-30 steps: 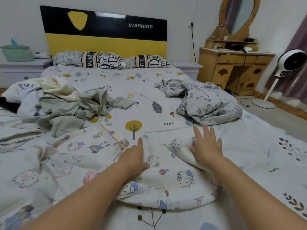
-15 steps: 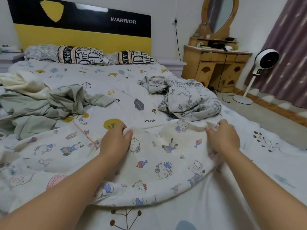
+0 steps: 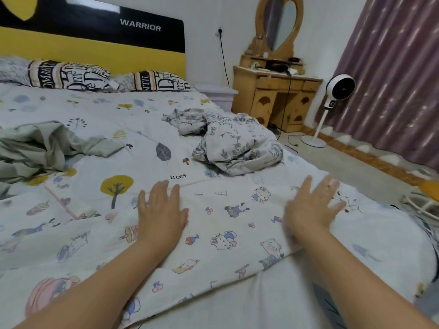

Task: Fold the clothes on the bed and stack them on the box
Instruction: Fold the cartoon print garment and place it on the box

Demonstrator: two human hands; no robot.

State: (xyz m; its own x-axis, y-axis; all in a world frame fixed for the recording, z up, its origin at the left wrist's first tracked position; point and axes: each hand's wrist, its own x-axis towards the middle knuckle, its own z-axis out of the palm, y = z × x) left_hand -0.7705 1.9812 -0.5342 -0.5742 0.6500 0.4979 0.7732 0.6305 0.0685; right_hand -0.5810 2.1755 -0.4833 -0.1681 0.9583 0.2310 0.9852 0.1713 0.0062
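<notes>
Cartoon-print cloth (image 3: 225, 224) flat on the bed (image 3: 147, 129), both hands (image 3: 161, 210) (image 3: 311, 205) open-fingered, palms down on it.

Two lettered pillows (image 3: 69, 76) lay along the bed's head edge under a black-and-yellow headboard (image 3: 95, 36) reading "WARRIOR". Beyond the bed's far right corner stood a wooden dressing table (image 3: 276, 96) with an oval mirror (image 3: 280, 21). A white pedestal fan (image 3: 338, 91) stood before purple curtains (image 3: 399, 74).

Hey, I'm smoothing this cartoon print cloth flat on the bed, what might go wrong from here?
1. The cartoon-print cloth lies on a similarly pale printed bedsheet, so you may misjudge its edges and fold unevenly.
2. The right hand presses near the bed's side; the cloth could slide off there.
3. The left hand may push wrinkles toward the loose left portion.
</notes>
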